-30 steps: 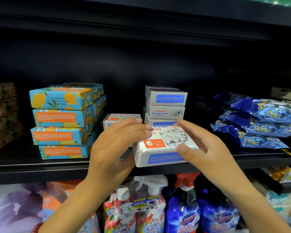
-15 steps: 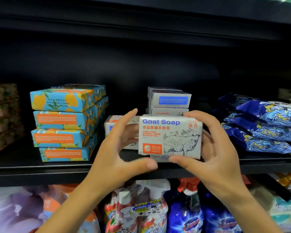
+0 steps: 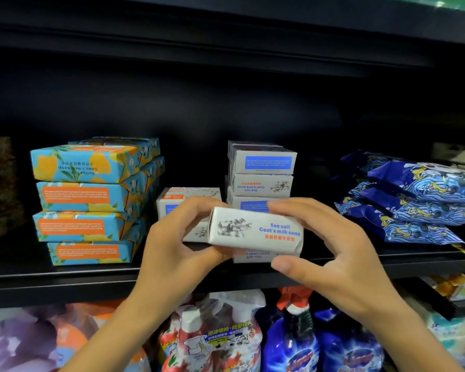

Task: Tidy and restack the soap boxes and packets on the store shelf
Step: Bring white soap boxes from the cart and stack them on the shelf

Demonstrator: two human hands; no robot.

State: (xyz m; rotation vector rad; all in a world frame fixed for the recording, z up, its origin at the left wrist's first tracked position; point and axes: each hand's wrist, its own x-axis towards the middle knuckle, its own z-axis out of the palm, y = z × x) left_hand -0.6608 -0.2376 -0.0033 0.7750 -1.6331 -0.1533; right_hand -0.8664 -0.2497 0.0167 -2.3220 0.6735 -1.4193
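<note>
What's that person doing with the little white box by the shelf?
A person is tidying soap on a store shelf. The left hand and right hand grip one white soap box by its ends, just in front of the shelf. Behind it stands a stack of white boxes of the same kind, with blue-and-orange boxes to the left and blue packets to the right.
</note>
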